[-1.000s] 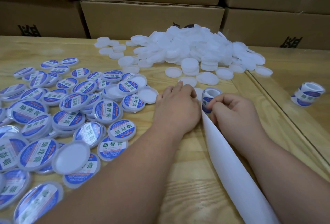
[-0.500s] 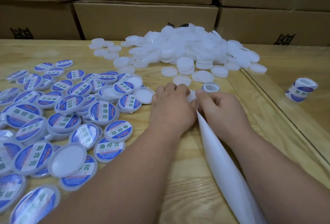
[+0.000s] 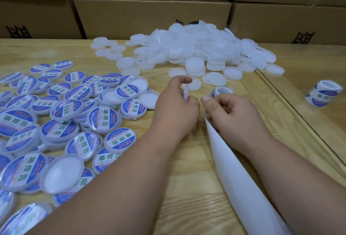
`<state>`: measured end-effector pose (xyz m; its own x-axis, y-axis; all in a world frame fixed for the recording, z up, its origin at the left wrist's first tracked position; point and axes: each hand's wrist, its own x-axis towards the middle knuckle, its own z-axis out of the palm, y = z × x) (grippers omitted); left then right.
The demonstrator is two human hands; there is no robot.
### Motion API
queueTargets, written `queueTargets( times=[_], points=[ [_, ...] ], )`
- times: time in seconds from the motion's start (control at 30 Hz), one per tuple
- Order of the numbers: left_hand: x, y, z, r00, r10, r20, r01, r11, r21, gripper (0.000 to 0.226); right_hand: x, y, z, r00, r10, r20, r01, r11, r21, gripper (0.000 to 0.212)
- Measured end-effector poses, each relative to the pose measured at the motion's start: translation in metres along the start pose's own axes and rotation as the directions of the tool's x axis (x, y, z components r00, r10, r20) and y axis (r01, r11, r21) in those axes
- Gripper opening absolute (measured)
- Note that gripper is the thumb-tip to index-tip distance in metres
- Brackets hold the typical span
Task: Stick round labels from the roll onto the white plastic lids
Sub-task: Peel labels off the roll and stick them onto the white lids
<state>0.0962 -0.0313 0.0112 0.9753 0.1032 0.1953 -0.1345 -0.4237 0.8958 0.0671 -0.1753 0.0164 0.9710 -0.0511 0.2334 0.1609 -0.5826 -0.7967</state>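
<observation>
**Lid held on edge, backing strip in the other hand**

Cardboard boxes (image 3: 151,15) stand stacked along the far side of a wooden table (image 3: 187,188). Across the table's left part lies a wide spread of labelled lids (image 3: 61,122), blue and white, overlapping one another, a few of them turned blank side up. At the far centre sits a heap of plain lids (image 3: 196,47), with strays around its edge. A long white backing strip (image 3: 241,188) runs from the near right up to the right hand (image 3: 232,116), whose curled fingers pinch its upper end. Just beyond that hand stands a label roll (image 3: 221,91). The left hand (image 3: 176,107), just beside the right, grips one lid (image 3: 186,93) upright on its edge between thumb and fingers. A spare roll (image 3: 324,93) lies well apart at the right.
</observation>
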Motion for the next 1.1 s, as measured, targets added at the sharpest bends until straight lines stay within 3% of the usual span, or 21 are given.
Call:
queueTargets(
  times=[0.2,0.3,0.47,0.67,0.77,0.93,1.07,1.1],
  points=[
    [-0.004,0.002,0.000,0.976,0.087,0.199,-0.097,0.994,0.044,0.038,-0.002,-0.003,-0.006,0.991,0.011,0.137,-0.006,0.999,-0.036,0.072],
    [-0.005,0.003,0.001,0.973,0.096,0.209,-0.103,0.994,0.022,0.038,-0.002,-0.005,-0.008,0.986,0.037,0.164,-0.044,0.998,0.038,0.065],
    [-0.006,0.003,0.003,0.978,0.090,0.188,-0.100,0.994,0.045,0.027,0.001,-0.001,-0.005,0.990,0.124,0.061,-0.130,0.986,0.108,0.027],
    [-0.003,0.004,0.001,0.998,0.056,0.000,-0.056,0.994,-0.091,0.025,0.003,0.005,-0.006,0.993,0.097,0.068,-0.106,0.983,0.148,0.018],
    [-0.003,0.003,0.002,0.996,0.058,0.061,-0.051,0.993,-0.108,0.030,0.003,0.006,-0.007,0.992,0.090,0.093,-0.106,0.975,0.195,0.012],
    [-0.004,0.005,0.001,0.982,0.076,0.173,-0.055,0.991,-0.124,0.036,0.002,0.004,-0.010,0.987,0.076,0.139,-0.115,0.947,0.301,0.024],
    [-0.005,0.006,0.000,0.969,0.095,0.230,-0.065,0.989,-0.136,0.031,0.003,0.001,-0.012,0.990,0.101,0.100,-0.130,0.925,0.358,0.008],
    [-0.006,0.006,0.000,0.969,0.100,0.228,-0.072,0.989,-0.127,0.029,0.004,0.000,-0.012,0.991,0.094,0.092,-0.121,0.924,0.363,0.013]
  ],
)
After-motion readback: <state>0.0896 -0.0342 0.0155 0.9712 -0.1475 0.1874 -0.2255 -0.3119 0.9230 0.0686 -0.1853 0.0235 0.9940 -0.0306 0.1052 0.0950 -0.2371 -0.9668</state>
